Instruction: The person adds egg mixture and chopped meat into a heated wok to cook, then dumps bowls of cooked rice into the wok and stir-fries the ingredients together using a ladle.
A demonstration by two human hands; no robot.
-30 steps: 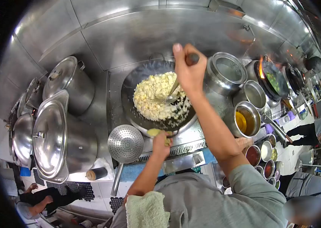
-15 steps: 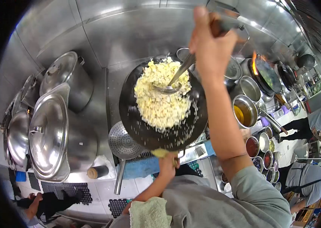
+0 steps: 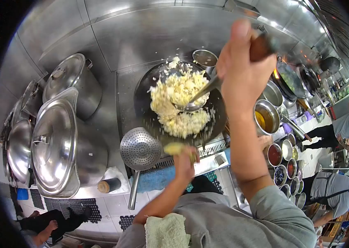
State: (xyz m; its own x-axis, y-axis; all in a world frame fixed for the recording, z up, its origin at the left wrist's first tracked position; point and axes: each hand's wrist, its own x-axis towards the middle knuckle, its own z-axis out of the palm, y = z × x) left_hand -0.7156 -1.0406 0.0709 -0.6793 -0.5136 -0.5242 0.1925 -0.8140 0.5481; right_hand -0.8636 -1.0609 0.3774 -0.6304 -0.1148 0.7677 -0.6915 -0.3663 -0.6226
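Observation:
A black wok [image 3: 145, 118] holds rice mixed with yellow egg [image 3: 189, 124], some grains flying loose above it. My right hand [image 3: 244, 70] is wrapped round the dark wooden handle of a ladle [image 3: 207, 89], whose bowl rests among the rice. Down at the near rim, my left hand [image 3: 184, 163] grips the wok through a folded yellow-green cloth [image 3: 173, 148]; motion blurs this area. Left of that hand lies a perforated strainer [image 3: 141, 149], its handle pointing toward me.
Large lidded steel pots [image 3: 54, 144] stand to the left, near a dark-capped bottle [image 3: 109, 185]. To the right are a pan of amber liquid [image 3: 266, 117], several sauce bowls [image 3: 274, 154] and another wok [image 3: 291, 80] near a flame. Co-workers [image 3: 333, 192] stand at the far right; another person is lower left.
The wok has shifted up and right with my left hand, and the rice has been tossed and gathered. My right hand and ladle have moved right and slightly down.

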